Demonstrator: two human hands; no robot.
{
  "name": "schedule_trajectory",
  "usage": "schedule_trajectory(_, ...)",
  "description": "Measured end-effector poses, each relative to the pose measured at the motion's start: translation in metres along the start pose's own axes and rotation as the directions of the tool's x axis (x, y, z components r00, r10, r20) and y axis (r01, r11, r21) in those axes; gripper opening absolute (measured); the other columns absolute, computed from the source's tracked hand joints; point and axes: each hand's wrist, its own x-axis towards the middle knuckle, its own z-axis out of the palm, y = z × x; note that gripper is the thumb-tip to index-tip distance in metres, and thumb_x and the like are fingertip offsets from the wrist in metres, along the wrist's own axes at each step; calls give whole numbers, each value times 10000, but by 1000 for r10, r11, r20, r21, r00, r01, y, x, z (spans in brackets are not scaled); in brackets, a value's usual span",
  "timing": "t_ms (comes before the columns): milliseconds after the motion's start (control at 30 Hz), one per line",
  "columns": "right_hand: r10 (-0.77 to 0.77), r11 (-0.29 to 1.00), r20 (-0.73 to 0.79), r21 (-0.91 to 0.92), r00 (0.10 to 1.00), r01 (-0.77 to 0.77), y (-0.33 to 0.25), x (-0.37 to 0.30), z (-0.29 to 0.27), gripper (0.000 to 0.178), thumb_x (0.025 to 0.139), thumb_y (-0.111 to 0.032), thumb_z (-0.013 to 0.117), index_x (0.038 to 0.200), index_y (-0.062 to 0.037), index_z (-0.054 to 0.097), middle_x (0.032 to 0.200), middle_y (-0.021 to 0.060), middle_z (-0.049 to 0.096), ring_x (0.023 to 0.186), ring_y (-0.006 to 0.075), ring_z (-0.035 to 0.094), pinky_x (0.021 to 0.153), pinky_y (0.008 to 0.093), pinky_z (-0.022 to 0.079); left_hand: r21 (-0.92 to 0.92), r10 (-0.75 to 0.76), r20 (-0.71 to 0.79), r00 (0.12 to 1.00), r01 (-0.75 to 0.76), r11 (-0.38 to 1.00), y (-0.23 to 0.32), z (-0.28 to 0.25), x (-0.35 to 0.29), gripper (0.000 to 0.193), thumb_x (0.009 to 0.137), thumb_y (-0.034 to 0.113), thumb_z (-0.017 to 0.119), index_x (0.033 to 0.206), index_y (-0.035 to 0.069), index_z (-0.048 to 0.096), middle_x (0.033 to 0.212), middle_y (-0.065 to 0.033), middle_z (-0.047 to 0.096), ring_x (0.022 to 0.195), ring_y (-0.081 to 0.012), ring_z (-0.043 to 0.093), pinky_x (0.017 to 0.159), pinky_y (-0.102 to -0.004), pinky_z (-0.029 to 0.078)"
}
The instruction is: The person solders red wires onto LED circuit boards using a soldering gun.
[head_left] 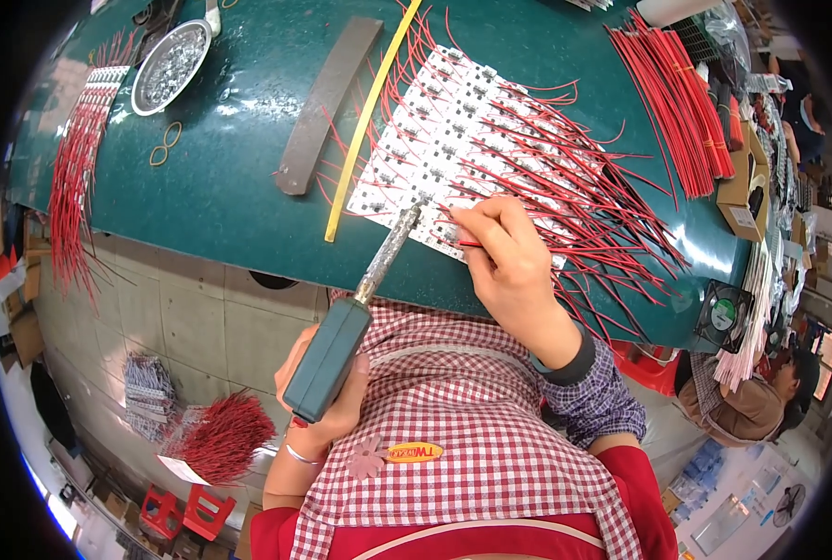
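Soldering iron [360, 308]: held in the left hand [318, 397], whose fingers are wrapped tight around the teal handle at about 7 o'clock from the picture's centre; the metal shaft slants up toward 1 o'clock, its tip lying at the near edge of the circuit-board panel [434, 140]. Right hand [509, 261]: at 3 o'clock from the iron's tip, thumb and fingers pressed together, pinching a thin red wire [469, 245] that it holds against the panel's near edge. The panel (a white sheet of many small boards) lies on the green table [229, 187], with loose red leads fanning out of it toward 3 and 4 o'clock. A yellow strip [369, 121] runs along the panel's 9 o'clock side, and a grey-brown bar [327, 103] lies just beyond it. Farther toward 10 o'clock stand a round metal dish [171, 65] and two rubber bands [166, 145]. A bundle of red wires [677, 93] rests at 2 o'clock, near a cardboard box [742, 187]; a small fan [726, 315] sits at the table's 4 o'clock corner. Another wired panel [80, 149] hangs over the table's 9 o'clock edge.
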Motion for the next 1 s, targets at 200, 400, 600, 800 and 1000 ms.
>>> schedule_trajectory(200, -274, 945, -108, -217, 956, 246, -4, 3, -12, 404, 709, 94, 710, 1097, -17, 723, 913, 109, 587, 739, 238, 597, 595, 344, 481, -8, 0, -24, 1000, -1, 1000, -1, 1, -1, 255, 744, -46, 731, 995, -66, 693, 994, -200, 696, 812, -305, 709, 710, -345, 566)
schedule_trajectory(400, -106, 993, -34, -64, 994, 103, -13, -3, 1, 443, 718, 118, 666, 1138, -11, 724, 852, 95, 547, 782, 248, 564, 634, 353, 472, -8, 1, -60, 998, -2, 1000, 0, 2, 0, 244, 747, -46, 730, 988, -66, 696, 993, -201, 697, 828, -315, 712, 718, -345, 570)
schedule_trajectory(600, -141, 983, -6, -120, 990, 139, -10, -7, 8, 317, 713, 78, 702, 1022, 8, 723, 834, 87, 568, 750, 245, 570, 614, 356, 477, 41, -2, -5, 1000, 2, 999, 2, -2, -2, 244, 745, -48, 729, 987, -63, 698, 990, -194, 699, 847, -332, 710, 734, -352, 575)
schedule_trajectory(800, -165, 977, -39, -142, 986, 158, -9, -7, 13, 245, 701, 61, 723, 940, 7, 718, 816, 80, 584, 731, 240, 578, 593, 347, 481, 50, 91, -3, 996, -91, 995, 12, -3, 9, 217, 743, -53, 727, 958, -58, 698, 952, -182, 692, 843, -332, 705, 728, -352, 575)
schedule_trajectory(1000, -161, 977, -21, -146, 987, 157, -10, -7, 13, 255, 700, 63, 709, 949, 8, 713, 833, 86, 585, 751, 242, 581, 597, 353, 487, 30, 79, 5, 997, -79, 996, 19, -4, 14, 197, 745, -55, 725, 940, -56, 699, 935, -175, 688, 830, -328, 702, 698, -349, 569)
